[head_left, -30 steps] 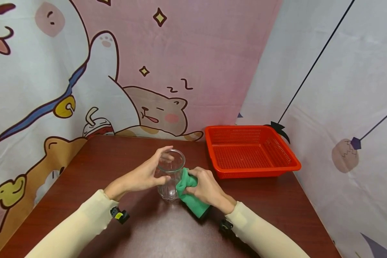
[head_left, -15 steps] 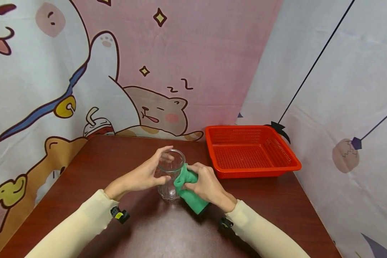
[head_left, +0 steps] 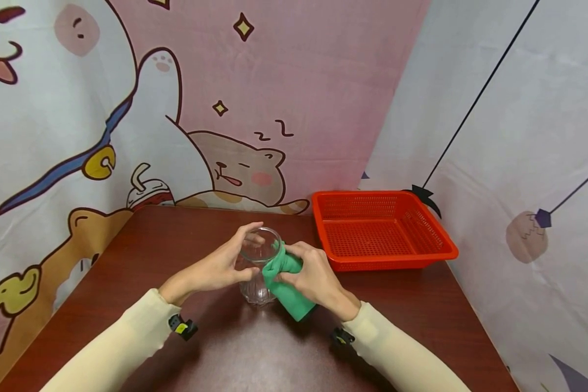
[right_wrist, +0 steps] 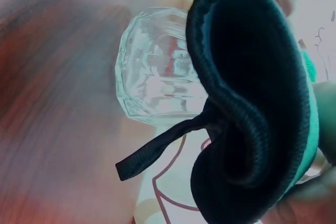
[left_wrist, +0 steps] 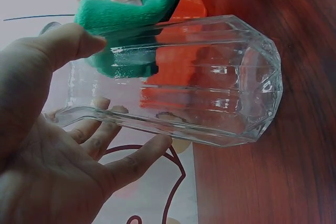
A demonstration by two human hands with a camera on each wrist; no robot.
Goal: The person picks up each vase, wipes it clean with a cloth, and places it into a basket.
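A clear glass vase (head_left: pixel 256 291) with a faceted body and flared rim stands upright on the dark red-brown table. My left hand (head_left: pixel 215 269) holds it from the left near the neck, thumb on the near side and fingers round the far side. Bunched in my right hand (head_left: pixel 317 276) is a green cloth (head_left: pixel 294 299), pinched between thumb and fingers against the vase's right side just below the rim. In the left wrist view, part of the cloth shows through the glass (left_wrist: pixel 210 95). Black edging and a black hanging loop (right_wrist: pixel 157 150) fill the right wrist view.
A red perforated plastic basket (head_left: pixel 330 260) sits at the back right of the table, behind my right hand. Cartoon-printed fabric (head_left: pixel 323 109) hangs behind the table and along both sides.
My right hand has slid the cloth upward along the vase's side toward the rim, and slightly left. The left hand and the vase stay where they were.
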